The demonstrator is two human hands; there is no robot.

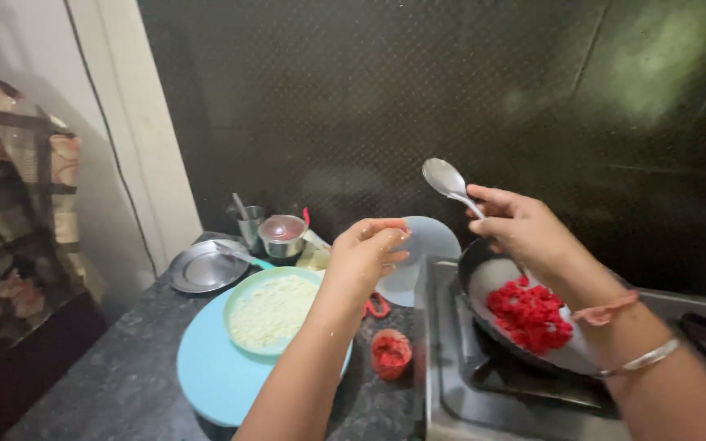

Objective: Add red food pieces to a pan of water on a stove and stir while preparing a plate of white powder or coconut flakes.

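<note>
the steel spoon runs on a slant, its bowl up and to the left against the dark wall, its handle dropping down and right into the right hand, so the long axis tilts from upper left to lower right. the right hand is closed round the handle, fingers curled over it, and hovers above the left rim of the black pan, which sits on a stove and holds bright red shreds. the left hand is raised over the bench, fingers drawn together in a loose pinch with white crumbs on them; i cannot tell whether it holds anything. the spoon's bowl is just above and to the right of this hand, apart from it. below the left hand lies a light green plate of white grated stuff, resting on a round blue board. a small red-stained cup stands near the stove edge. further back are a steel plate, a small steel pot and a steel tumbler. the bench is dark speckled stone, the wall behind dark and glossy.
</note>
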